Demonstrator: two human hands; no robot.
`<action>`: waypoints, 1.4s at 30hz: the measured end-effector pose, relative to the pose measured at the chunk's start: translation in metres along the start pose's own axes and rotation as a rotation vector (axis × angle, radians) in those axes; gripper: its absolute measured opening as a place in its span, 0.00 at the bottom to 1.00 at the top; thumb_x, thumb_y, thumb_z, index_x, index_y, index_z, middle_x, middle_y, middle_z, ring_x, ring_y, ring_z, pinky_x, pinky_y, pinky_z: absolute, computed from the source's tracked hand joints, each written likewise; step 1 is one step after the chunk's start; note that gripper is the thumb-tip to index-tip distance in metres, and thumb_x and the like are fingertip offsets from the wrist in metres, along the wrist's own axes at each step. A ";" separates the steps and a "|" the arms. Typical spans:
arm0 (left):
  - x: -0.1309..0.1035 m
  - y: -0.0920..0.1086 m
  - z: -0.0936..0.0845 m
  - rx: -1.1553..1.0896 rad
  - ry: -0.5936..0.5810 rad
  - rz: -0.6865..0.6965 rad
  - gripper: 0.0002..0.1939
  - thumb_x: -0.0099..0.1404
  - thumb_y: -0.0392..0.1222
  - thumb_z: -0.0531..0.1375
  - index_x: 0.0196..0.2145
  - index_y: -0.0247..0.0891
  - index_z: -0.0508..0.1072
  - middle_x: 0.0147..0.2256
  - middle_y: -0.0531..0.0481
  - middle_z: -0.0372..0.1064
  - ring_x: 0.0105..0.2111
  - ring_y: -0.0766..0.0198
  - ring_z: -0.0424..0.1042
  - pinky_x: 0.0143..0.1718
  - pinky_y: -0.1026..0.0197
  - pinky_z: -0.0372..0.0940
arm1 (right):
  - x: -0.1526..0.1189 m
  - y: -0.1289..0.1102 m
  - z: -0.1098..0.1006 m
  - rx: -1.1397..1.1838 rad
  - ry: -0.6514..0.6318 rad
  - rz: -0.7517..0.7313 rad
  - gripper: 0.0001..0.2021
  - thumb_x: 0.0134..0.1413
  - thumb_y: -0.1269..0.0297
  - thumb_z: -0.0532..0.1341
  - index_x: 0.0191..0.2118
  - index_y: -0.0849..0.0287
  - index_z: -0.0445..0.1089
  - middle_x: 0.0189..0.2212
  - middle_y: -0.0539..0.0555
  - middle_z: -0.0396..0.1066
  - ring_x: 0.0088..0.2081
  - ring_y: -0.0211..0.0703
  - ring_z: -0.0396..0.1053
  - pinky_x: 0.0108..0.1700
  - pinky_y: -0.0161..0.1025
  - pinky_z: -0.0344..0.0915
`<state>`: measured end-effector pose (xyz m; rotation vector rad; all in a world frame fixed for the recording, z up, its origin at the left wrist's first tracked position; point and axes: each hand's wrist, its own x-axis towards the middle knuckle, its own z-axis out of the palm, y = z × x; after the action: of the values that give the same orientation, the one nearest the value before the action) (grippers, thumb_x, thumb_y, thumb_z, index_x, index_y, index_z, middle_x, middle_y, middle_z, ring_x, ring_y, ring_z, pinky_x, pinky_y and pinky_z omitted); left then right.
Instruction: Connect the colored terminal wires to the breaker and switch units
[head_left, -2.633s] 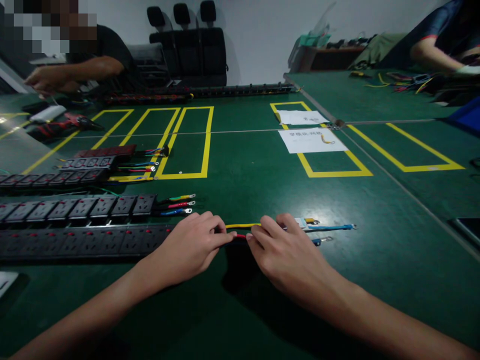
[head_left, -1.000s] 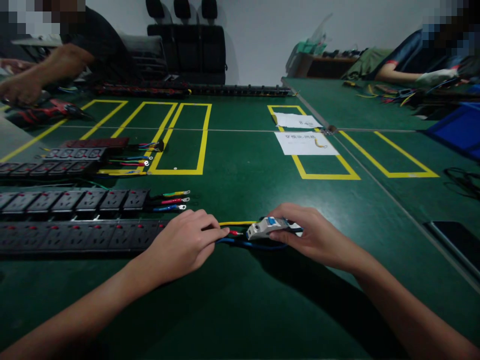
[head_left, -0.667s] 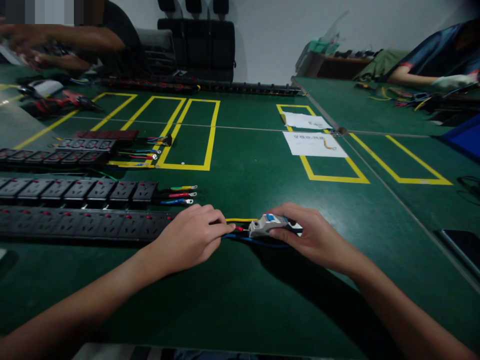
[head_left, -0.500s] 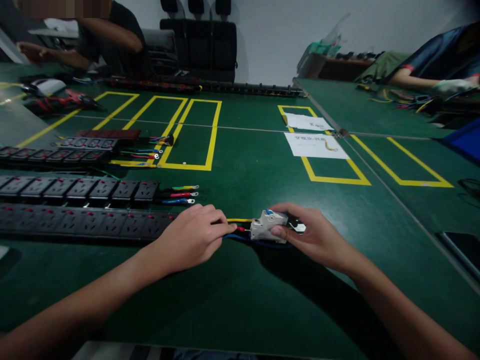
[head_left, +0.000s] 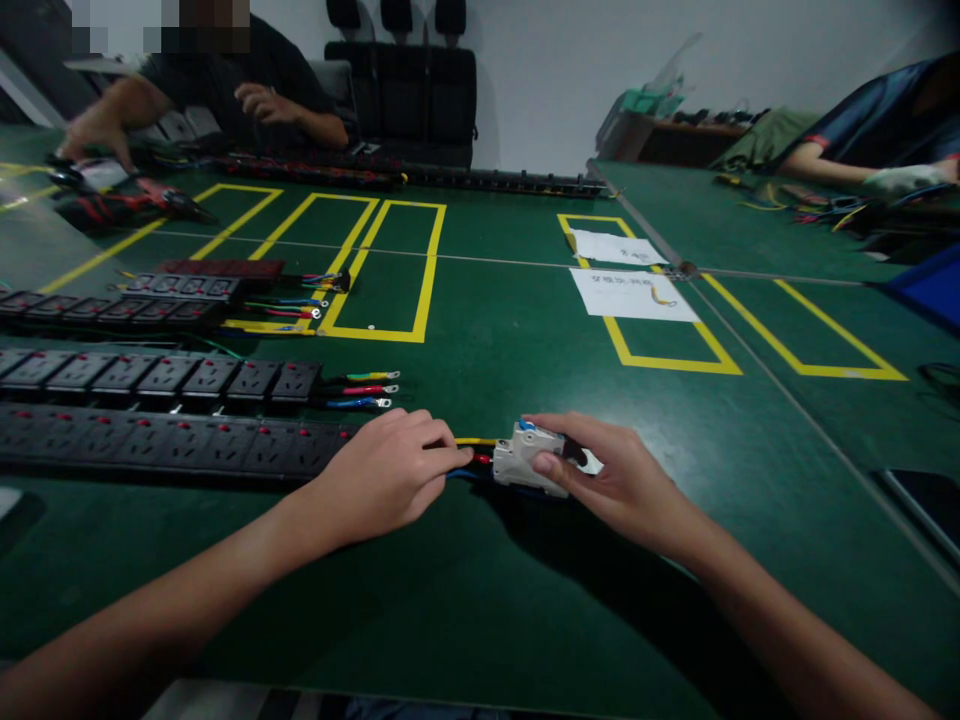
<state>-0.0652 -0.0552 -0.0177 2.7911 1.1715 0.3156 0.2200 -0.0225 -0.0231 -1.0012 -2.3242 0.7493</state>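
Note:
My left hand (head_left: 397,465) is closed in a pinch on a red wire (head_left: 481,459), just past the end of the near black socket strip (head_left: 225,448). The wire's tip meets the left end of a grey circuit breaker (head_left: 517,460) with a blue part on top. Whether the tip sits fully inside cannot be made out. My right hand (head_left: 619,465) grips the breaker between thumb and fingers. A yellow wire (head_left: 474,441) runs behind the red one, and a blue wire (head_left: 461,474) passes in front, partly under the breaker.
A second socket strip (head_left: 157,375) with lugged wires (head_left: 367,390) lies behind. Farther left are shorter socket strips (head_left: 180,290) and a red-black power drill (head_left: 142,205), which a co-worker's hand (head_left: 97,135) reaches toward. Paper sheets (head_left: 634,295) lie ahead; a gloved hand (head_left: 900,180) works far right.
My right hand has brought the breaker left, so the bare tip of the red wire no longer shows. My left hand stays put. The co-worker at far left has reached to the drill area.

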 end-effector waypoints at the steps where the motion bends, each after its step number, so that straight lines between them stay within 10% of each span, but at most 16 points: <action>1: 0.000 0.000 0.000 0.003 -0.002 0.001 0.16 0.67 0.33 0.62 0.51 0.40 0.77 0.43 0.47 0.75 0.40 0.58 0.70 0.39 0.57 0.63 | 0.000 0.000 0.002 -0.007 0.010 -0.001 0.16 0.68 0.59 0.61 0.57 0.59 0.72 0.39 0.56 0.78 0.34 0.42 0.73 0.37 0.38 0.70; 13: 0.000 0.001 0.000 0.030 -0.025 -0.002 0.15 0.67 0.33 0.61 0.50 0.42 0.77 0.44 0.47 0.74 0.41 0.57 0.70 0.40 0.56 0.63 | -0.001 -0.001 0.014 -0.124 0.086 -0.134 0.16 0.70 0.63 0.57 0.60 0.55 0.67 0.50 0.61 0.74 0.47 0.49 0.75 0.48 0.49 0.76; 20: -0.001 0.000 0.003 -0.012 -0.018 -0.020 0.16 0.68 0.32 0.59 0.52 0.41 0.76 0.45 0.47 0.74 0.43 0.57 0.71 0.41 0.56 0.64 | -0.008 0.002 0.005 -0.273 -0.065 -0.123 0.43 0.55 0.67 0.68 0.73 0.57 0.50 0.61 0.68 0.60 0.56 0.58 0.70 0.53 0.53 0.76; 42: -0.002 0.001 0.001 0.028 -0.009 0.012 0.17 0.68 0.33 0.60 0.53 0.43 0.76 0.45 0.47 0.74 0.41 0.58 0.70 0.39 0.58 0.63 | 0.008 -0.012 0.006 -0.501 0.022 -0.314 0.11 0.69 0.60 0.58 0.46 0.61 0.72 0.47 0.65 0.79 0.41 0.54 0.78 0.42 0.51 0.76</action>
<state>-0.0658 -0.0569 -0.0193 2.8212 1.1666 0.2903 0.2058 -0.0251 -0.0182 -0.7940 -2.6235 0.0273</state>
